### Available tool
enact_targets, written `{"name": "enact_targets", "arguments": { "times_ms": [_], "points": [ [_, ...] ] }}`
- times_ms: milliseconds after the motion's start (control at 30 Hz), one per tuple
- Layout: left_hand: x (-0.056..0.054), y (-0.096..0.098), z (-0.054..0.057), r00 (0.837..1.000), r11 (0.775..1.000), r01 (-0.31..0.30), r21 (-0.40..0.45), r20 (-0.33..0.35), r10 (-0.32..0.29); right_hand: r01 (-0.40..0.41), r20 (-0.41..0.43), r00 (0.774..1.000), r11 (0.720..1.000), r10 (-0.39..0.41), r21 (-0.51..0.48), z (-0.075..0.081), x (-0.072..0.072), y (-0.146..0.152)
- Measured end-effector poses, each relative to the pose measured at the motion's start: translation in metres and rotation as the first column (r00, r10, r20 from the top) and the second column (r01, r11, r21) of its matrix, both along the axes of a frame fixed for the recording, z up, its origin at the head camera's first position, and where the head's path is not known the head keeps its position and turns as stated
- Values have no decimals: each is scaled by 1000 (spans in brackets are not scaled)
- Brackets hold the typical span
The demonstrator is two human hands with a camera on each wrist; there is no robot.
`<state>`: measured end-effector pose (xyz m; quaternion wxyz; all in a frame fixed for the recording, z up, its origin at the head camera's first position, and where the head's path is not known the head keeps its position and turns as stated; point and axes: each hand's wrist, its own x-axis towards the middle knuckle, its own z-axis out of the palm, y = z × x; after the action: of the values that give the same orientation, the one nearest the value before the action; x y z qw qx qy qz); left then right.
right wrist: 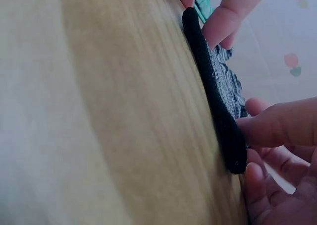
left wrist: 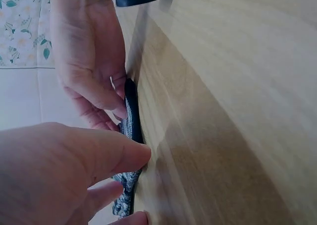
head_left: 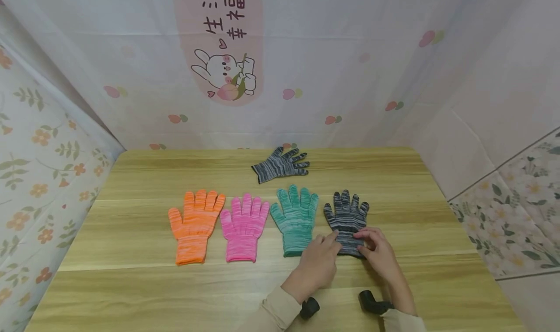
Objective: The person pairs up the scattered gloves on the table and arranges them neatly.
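A dark grey and black striped knit glove (head_left: 347, 220) lies flat on the table, fingers pointing away and cuff toward me. My left hand (head_left: 318, 259) is at the left edge of its cuff, thumb and fingers pinching the side. At the opposite edge my right hand (head_left: 379, 254) holds the cuff between thumb and index finger. Seen low in the right wrist view, the black cuff rim (right wrist: 218, 106) lies between both hands. To the left, in a row, lie a green glove (head_left: 297, 220), a pink glove (head_left: 244, 227) and an orange glove (head_left: 195, 225).
Behind the row, a second grey striped glove (head_left: 281, 165) lies sideways near the back edge. Patterned curtain (head_left: 306, 55) hangs behind the wooden table (head_left: 131, 293). A black device (head_left: 309, 307) is strapped at the left wrist, another device (head_left: 372, 303) at the right.
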<state>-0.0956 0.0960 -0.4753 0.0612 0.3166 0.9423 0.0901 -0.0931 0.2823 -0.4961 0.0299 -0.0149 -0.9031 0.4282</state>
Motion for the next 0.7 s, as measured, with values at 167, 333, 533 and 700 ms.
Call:
{"name": "enact_targets", "arguments": {
  "times_ms": [167,333,533,700],
  "points": [
    [-3,2,0,1000,1000,-2,-25,-3,2,-8,-4,1000,1000,8,-2,-1,2,0],
    [-4,3,3,1000,998,-6,-69,21,8,-57,3,998,996,57,-62,-2,3,1],
    [-5,3,7,1000,996,-9,-89,27,11,-8,5,1000,996,9,-86,-3,6,2],
    [-5,0,7,1000,998,-4,-60,21,5,81,7,997,994,-81,-75,-5,9,0]
  ]
}}
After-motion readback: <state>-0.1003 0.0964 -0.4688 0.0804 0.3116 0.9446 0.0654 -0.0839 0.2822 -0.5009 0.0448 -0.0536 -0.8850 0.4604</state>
